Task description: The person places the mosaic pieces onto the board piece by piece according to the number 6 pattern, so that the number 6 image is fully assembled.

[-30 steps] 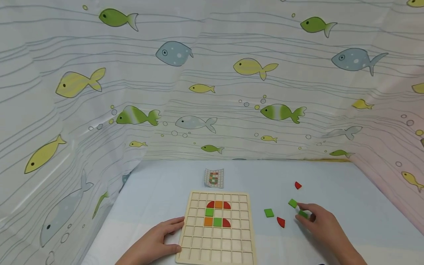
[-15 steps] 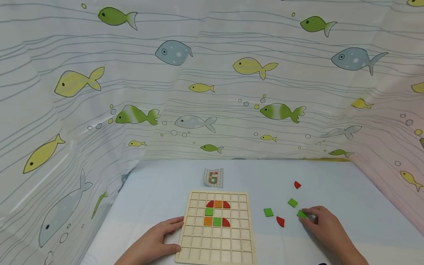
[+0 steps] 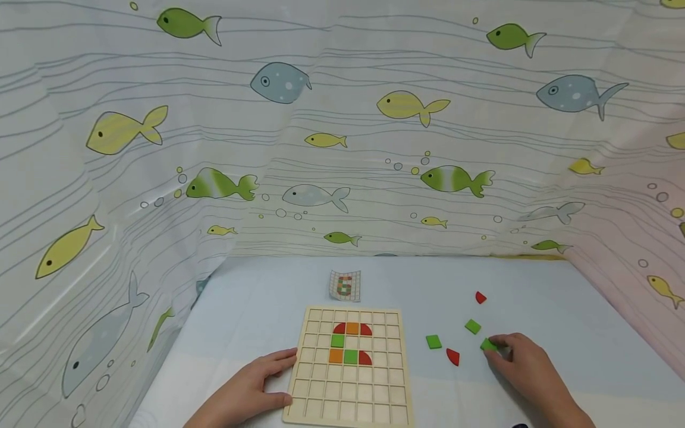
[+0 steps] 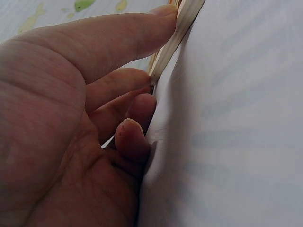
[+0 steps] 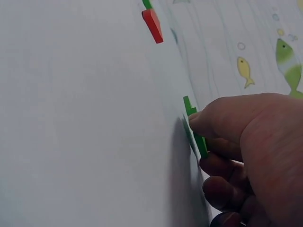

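My left hand (image 3: 254,386) rests at the left edge of a pale wooden grid board (image 3: 350,410). Thumb and fingertips touch that edge; in the left wrist view the thumb lies against the board's side (image 4: 182,30). Red, orange and green tiles fill part of the grid, among them an orange square tile (image 3: 336,356). Right of the board, my right hand (image 3: 521,362) pinches a green square tile (image 3: 487,345) between thumb and fingers, close over the table. In the right wrist view this green tile (image 5: 200,144) is tipped on edge, partly hidden by the thumb.
Near the right hand lie two more green square tiles (image 3: 473,326) and two red quarter-round tiles (image 3: 453,356). A small card (image 3: 345,286) printed with a coloured grid pattern lies behind the board. A fish-print curtain (image 3: 342,178) surrounds the pale blue table.
My right hand has drawn back slightly from the neighbouring green tile, keeping the pinched green tile in its fingers. The left hand and board stay in place.
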A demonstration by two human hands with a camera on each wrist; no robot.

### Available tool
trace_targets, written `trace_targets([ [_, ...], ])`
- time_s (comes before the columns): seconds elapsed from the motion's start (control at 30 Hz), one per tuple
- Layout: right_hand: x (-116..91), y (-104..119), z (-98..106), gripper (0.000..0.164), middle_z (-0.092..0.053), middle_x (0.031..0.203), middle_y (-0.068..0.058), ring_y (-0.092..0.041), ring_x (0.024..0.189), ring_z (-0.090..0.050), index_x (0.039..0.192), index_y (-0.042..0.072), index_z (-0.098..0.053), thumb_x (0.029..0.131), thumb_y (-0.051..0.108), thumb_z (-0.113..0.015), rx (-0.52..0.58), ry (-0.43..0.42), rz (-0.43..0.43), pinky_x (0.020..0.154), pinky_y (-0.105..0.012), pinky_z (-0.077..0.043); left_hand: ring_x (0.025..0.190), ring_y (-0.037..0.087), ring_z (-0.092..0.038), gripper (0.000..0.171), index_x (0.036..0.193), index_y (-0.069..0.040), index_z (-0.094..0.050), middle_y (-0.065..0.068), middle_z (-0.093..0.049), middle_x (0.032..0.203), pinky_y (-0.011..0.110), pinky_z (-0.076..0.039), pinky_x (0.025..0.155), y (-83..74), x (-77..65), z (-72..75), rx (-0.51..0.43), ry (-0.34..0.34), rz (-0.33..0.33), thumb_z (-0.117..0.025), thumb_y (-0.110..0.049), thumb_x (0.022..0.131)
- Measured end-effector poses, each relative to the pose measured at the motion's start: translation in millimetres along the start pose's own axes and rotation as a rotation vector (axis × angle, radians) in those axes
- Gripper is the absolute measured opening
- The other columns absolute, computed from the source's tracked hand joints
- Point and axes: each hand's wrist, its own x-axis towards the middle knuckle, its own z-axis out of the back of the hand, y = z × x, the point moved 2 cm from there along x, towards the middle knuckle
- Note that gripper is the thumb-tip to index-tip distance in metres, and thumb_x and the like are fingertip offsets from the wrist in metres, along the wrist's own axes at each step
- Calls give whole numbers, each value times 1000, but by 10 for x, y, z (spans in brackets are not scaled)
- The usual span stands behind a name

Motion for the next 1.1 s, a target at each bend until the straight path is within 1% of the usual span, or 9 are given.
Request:
trace_targets([
  [0.17, -20, 36, 7, 44, -65, 107, -8, -19, 80, -53, 116, 4, -71, 86, 35, -76, 21, -7, -10, 68, -36, -47, 139, 30, -38, 77, 147, -16, -50, -7, -41, 152, 42, -39, 105, -2, 2, 1, 1, -2, 8, -70, -56, 85],
  [0.3, -25, 93, 1, 44, -65, 106, -5, -18, 77, -50, 116, 6, -71, 86, 38, -76, 43, 6, -11, 64, -34, -44, 139, 30, -38, 77, 147, -15, -51, -7, -41, 152, 41, -39, 105, 10, 0, 2, 13, -3, 5, -71, -56, 84],
  [0.4, -29, 151, 9, 42, -64, 103, -4, -18, 74, -49, 115, 7, -72, 85, 36, -77, 44, 13, 6, 61, -32, -43, 139, 29, -38, 77, 147, -15, -50, -7, -41, 152, 41, -39, 105, 17, 3, 3, 8, 1, 3, -71, -55, 84],
  [0.6, -59, 307, 15, 33, -63, 101, -1, -16, 72, -48, 111, 10, -74, 83, 28, -79, 53, -21, 81, 57, -26, -41, 139, 29, -38, 76, 147, -17, -50, -7, -42, 152, 44, -39, 105, 3, 10, 2, 1, -3, 13, -71, -55, 84],
  [0.73, -79, 394, -14, 30, -63, 100, 3, -14, 72, -48, 108, 13, -75, 83, 28, -80, 66, -42, 135, 57, -25, -41, 139, 30, -38, 77, 147, -15, -51, -7, -42, 152, 44, -38, 105, 13, 14, -2, 6, -5, 11, -71, -55, 85],
  [0.97, -125, 617, -77, 21, -58, 88, 12, -9, 69, -46, 103, 20, -75, 83, 25, -80, 78, -25, 220, 57, -24, -41, 139, 29, -38, 76, 146, -13, -51, -6, -42, 152, 41, -38, 106, 15, -5, -5, 12, -6, -10, -71, -55, 85],
  [1.1, -144, 755, -127, 20, -59, 89, 18, -5, 69, -47, 102, 22, -74, 83, 21, -81, 91, -23, 299, 60, -23, -43, 138, 29, -39, 76, 146, -13, -51, -6, -42, 152, 42, -38, 106, 4, -14, -4, 22, -12, -14, -70, -55, 85],
])
